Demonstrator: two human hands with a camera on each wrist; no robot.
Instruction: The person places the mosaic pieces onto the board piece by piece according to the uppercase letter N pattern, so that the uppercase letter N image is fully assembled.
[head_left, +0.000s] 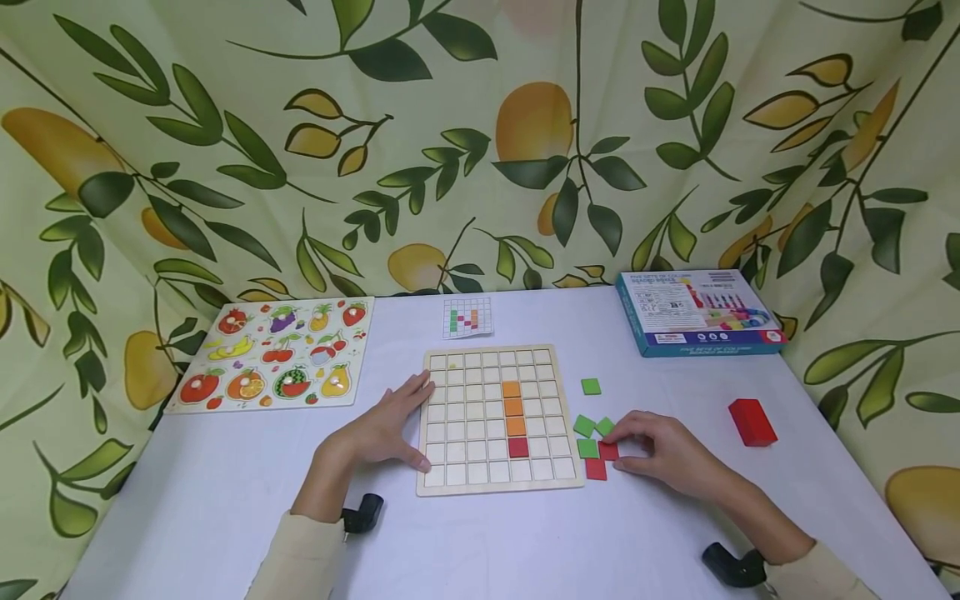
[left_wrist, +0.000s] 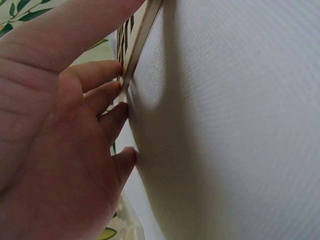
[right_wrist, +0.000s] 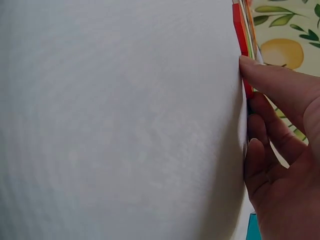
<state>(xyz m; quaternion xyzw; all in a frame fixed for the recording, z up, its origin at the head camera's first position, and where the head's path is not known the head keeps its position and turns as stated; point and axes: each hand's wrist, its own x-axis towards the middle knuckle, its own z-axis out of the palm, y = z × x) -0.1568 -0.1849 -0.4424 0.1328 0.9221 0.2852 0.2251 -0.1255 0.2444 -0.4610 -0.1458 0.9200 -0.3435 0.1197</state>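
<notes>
My left hand (head_left: 378, 429) rests with spread fingers against the left edge of a wooden grid board (head_left: 500, 489). On the board, orange tiles (head_left: 513, 407) form a column, with one red tile (head_left: 518, 447) directly below them. To the right of the board my right hand (head_left: 667, 454) pinches a loose red square tile (head_left: 609, 451) between thumb and index finger, low at the table. Another red tile (head_left: 596, 470) and several green tiles (head_left: 587, 448) lie right beside it. In the right wrist view the thumb (right_wrist: 252, 65) is on the red tile's near side.
Behind the board lies a small pattern card (head_left: 467, 317). A fruit puzzle board (head_left: 273, 354) is at the back left, a blue-edged box (head_left: 701, 312) at the back right. Farther right is a red block (head_left: 752, 422). A single green tile (head_left: 591, 387) lies above the pile.
</notes>
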